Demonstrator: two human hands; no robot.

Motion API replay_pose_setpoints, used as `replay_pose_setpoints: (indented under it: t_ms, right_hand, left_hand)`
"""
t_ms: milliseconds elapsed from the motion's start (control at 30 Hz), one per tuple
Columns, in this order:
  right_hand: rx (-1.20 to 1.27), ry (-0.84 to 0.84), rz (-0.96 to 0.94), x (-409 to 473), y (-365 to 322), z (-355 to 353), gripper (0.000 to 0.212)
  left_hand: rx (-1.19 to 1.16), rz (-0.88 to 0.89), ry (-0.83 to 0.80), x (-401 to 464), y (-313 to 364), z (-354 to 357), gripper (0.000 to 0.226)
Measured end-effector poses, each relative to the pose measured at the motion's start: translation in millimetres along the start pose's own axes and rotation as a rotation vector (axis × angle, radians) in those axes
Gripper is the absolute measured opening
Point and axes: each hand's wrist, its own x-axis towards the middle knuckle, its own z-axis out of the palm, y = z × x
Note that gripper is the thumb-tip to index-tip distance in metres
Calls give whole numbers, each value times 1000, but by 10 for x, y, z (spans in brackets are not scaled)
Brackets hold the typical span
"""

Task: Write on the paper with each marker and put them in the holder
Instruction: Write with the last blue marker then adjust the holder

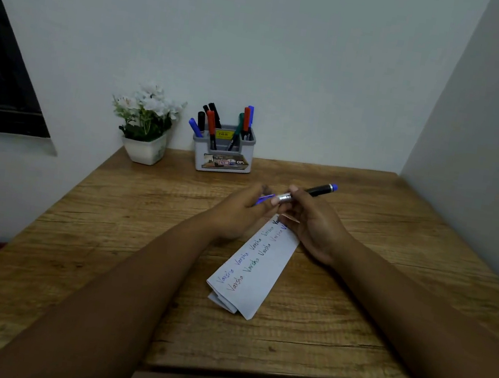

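A blue marker [315, 191] is held level above the far end of the paper. My right hand [310, 226] grips its black barrel, whose blue end sticks out to the right. My left hand [243, 210] pinches the marker's blue cap [264, 200] at the barrel's left end. A folded white paper [254, 272] lies on the table under both hands, with two rows of coloured handwritten words. The grey holder [224, 156] stands at the back of the table with several markers upright in it, black, red, green and blue.
A white pot of white flowers [146, 124] stands left of the holder near the wall. The wooden table [354, 299] sits in a corner, with a wall close on the right. Its front edge runs just below my forearms.
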Motion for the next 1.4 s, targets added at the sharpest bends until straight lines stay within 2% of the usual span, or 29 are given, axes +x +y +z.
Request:
replay_pose_setpoints:
  t_ms: [200,300,433,533,633,667,733,800,833,867,933,1033,1067,1133,1233,1333,1400]
  right_hand:
    - [-17,-20,24,2,-19,-31,19]
    - [10,1,56,7,-6,-58,19]
    - [-17,12,59,5,-14,-67,21]
    - [-131,51,51,26,-57,-88,35]
    - [-120,94,27,20,-64,-63,47]
    - [-97,140,15,13,-72,-40,55]
    - [-129,336,-50,20,-105,-28,66]
    - [-392,541,-241,22,-151,-84,74]
    - [-603,563,-396,19,-165,-128,75]
    - [-853,535,-566,16,-167,-150,69]
    - [-1310,351,-797,30,-147,-94,52]
    - [-1716,40,-896,159,-73,124,48]
    - [-1753,-22,-911,211,-73,207,47]
    - [-1667,-85,-913,299,-134,359,40]
    - [-1545,-81,-846,432,-267,541,34]
    - [-1414,-127,-700,519,-354,705,60]
    - [-1398,-184,-670,569,-342,794,71]
  left_hand:
    - [-60,66,171,36,-13,46,13]
    - [-129,75,202,64,-12,109,12]
    - [-179,48,185,78,-17,125,18]
    - [-157,28,146,69,1,117,21]
    - [-110,41,64,71,45,107,17]
    - [-94,52,56,76,59,77,16]
    - [-54,59,86,79,55,-38,14]
    - [-47,47,141,57,-6,-181,13]
    - [-50,41,159,38,-53,-246,14]
    - [-44,32,167,20,-99,-299,15]
    - [-4,15,171,-8,-156,-369,15]
    - [-29,35,204,-11,-153,-441,18]
    - [-57,48,211,-12,-148,-462,19]
    - [-115,57,226,-11,-170,-502,16]
    - [-195,69,281,6,-229,-550,9]
    - [-356,95,387,61,-258,-589,9]
    - [-434,102,436,107,-280,-610,12]
